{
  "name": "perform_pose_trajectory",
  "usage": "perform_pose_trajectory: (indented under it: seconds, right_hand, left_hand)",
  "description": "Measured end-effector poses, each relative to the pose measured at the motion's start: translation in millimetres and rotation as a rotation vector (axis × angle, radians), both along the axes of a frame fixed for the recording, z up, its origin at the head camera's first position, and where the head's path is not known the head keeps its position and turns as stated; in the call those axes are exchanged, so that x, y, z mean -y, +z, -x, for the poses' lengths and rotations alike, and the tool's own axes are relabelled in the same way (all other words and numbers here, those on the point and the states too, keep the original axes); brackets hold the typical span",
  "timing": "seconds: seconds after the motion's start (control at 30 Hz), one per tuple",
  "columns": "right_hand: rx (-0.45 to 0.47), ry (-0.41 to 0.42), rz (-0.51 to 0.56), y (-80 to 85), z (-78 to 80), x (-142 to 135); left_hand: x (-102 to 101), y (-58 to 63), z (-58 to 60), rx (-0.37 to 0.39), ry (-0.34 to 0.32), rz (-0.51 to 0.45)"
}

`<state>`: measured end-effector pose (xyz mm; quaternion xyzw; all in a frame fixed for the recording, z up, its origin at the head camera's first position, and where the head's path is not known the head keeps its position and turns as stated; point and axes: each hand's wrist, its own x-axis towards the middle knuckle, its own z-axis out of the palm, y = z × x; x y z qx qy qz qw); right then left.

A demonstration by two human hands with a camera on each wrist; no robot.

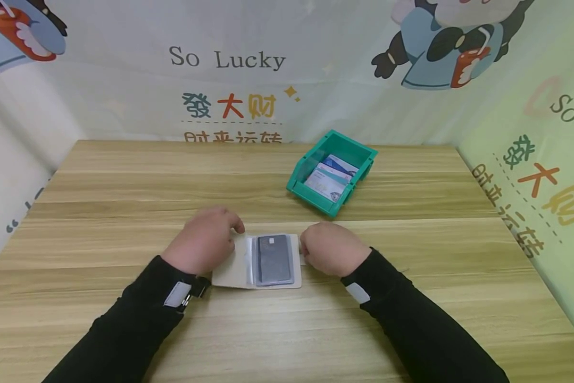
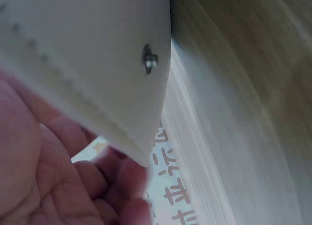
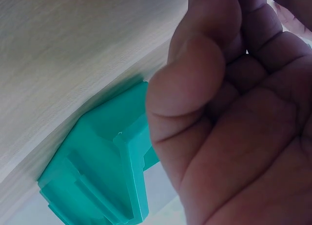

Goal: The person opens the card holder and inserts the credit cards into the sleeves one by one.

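Card holder [image 1: 234, 272], off-white, smooth and leather-like, lies open on the wood-grain tabletop [image 1: 253, 335], toward 6 o'clock in the head view. Left hand [image 1: 206, 240] at its 10 o'clock pinches the cover; the left wrist view shows fingertips curled against the corner, others partly hidden behind it. Right hand [image 1: 333, 248] at its 3 o'clock: fingers curled together by the edge, tips cut off in the right wrist view; cannot tell whether they pinch anything.

Cover outside: row of stitches, blurred at upper left; small round metal stud [image 2: 151, 60] near 12 o'clock. Clear plastic sleeves [image 1: 251, 261] inside, creased and glossy; a dark grey rectangular card [image 1: 274, 261] with a pale chip square fills the right page. Print not legible.

Green plastic bin [image 1: 310, 202], ribbed outside, sits between 1 and 2 o'clock of the holder. Printed cards [image 1: 327, 181] overlap inside; lower ones partly covered, small text unreadable.
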<state>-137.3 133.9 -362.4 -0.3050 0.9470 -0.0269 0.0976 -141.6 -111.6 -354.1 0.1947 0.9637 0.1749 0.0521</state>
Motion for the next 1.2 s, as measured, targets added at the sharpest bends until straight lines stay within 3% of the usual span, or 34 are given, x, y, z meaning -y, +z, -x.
perform_pose_trajectory:
  seconds: [0.23, 0.47, 0.73, 1.2]
  right_hand:
    - [0.002, -0.010, 0.010, 0.1, -0.5, -0.8]
    - [0.012, -0.020, 0.022, 0.9, -0.5, -1.2]
    - [0.012, -0.049, 0.029, 0.4, 2.1, -0.8]
    - [-0.004, -0.046, 0.007, -1.2, 3.9, 0.1]
  left_hand:
    - [-6.6, 0.3, -7.2, 0.088, -0.016, 0.031]
    - [-19.4, -2.0, -16.2, 0.109, -0.057, 0.099]
    - [-33.5, -8.2, -19.0, 0.046, -0.114, 0.109]
    - [-55.2, -11.4, -24.9, -0.022, -0.134, 0.227]
